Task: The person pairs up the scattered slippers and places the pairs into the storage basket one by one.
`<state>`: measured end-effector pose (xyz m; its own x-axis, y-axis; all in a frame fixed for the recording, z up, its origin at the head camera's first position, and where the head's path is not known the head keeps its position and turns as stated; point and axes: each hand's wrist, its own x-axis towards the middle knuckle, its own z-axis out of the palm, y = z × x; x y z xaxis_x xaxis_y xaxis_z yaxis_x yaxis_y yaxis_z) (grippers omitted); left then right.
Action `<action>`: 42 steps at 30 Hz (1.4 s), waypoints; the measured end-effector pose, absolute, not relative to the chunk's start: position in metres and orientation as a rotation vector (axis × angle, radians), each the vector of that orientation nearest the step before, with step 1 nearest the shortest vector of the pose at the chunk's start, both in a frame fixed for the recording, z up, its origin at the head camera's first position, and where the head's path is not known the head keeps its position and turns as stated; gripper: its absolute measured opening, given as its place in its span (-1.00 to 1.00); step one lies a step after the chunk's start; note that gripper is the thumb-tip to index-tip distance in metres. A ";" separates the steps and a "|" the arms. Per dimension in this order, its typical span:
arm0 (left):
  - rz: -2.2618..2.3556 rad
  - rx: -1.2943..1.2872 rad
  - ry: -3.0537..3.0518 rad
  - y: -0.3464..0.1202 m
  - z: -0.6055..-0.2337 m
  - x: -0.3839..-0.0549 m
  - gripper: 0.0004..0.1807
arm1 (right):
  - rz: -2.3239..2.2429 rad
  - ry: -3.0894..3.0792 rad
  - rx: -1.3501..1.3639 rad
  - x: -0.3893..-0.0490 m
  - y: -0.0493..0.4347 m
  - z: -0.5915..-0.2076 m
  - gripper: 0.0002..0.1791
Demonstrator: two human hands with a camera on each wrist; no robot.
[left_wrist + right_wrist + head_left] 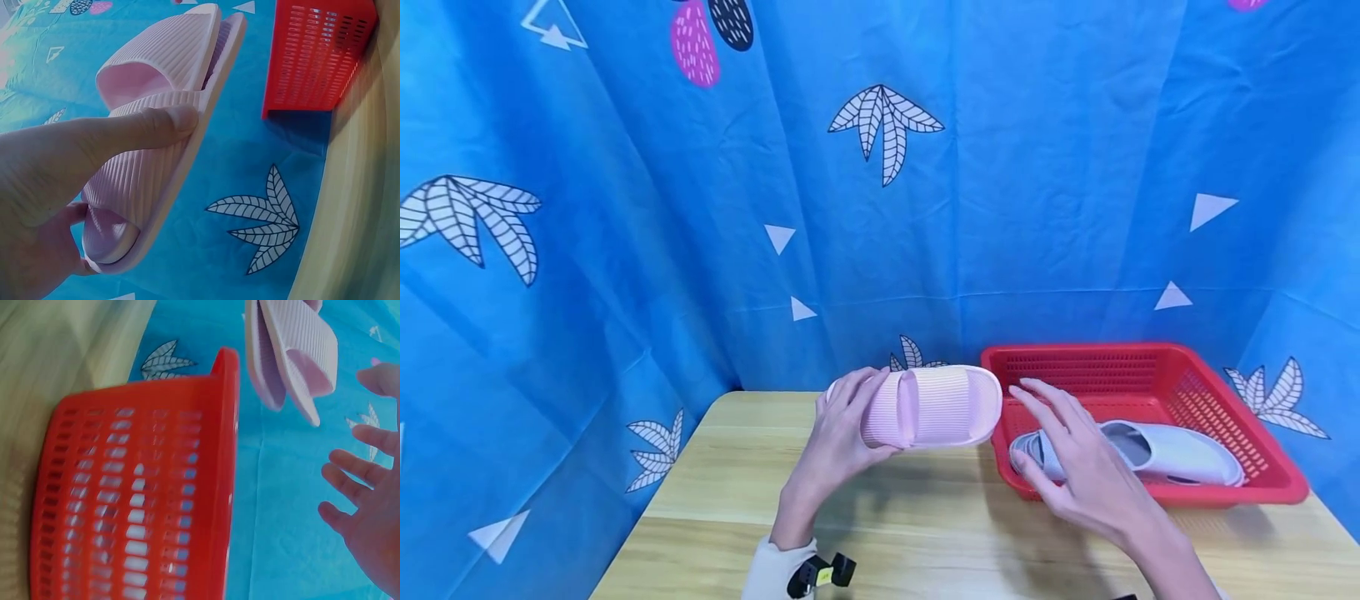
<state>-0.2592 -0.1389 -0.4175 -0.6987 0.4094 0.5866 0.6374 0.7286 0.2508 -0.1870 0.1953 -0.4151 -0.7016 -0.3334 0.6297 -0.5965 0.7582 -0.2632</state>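
My left hand [844,429] grips a pair of pink ribbed slide sandals [942,406], raised over the table. In the left wrist view the thumb lies across the strap of one pink slide [150,162], and the two are nested together. The right hand [1078,467] hovers over the near left part of the red basket [1232,500], fingers spread and holding nothing. Inside the basket lies a pair of pale grey-white slippers [1187,454], partly hidden behind the right hand. The right wrist view has the pink slides beyond the fingertips, apart from them.
The perforated red basket stands on the right of the wooden table [715,500]. A blue patterned curtain [1037,208] hangs behind the table and along its sides. A black strap with a small device [820,575] is on the left wrist.
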 end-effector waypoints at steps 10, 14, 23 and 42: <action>-0.630 -0.759 -2.407 -0.137 -0.418 -0.258 0.18 | 0.579 -2.386 0.577 -0.169 0.225 -0.431 -0.14; -0.640 -0.755 -2.404 -0.136 -0.420 -0.258 0.19 | 0.572 -2.377 0.567 -0.165 0.237 -0.441 -0.20; -0.645 -0.746 -2.407 -0.134 -0.423 -0.259 0.20 | 0.555 -2.458 0.482 -0.153 0.256 -0.458 -0.23; -0.662 -0.736 -2.408 -0.133 -0.426 -0.261 0.24 | 0.418 -2.549 0.345 -0.137 0.288 -0.480 -0.32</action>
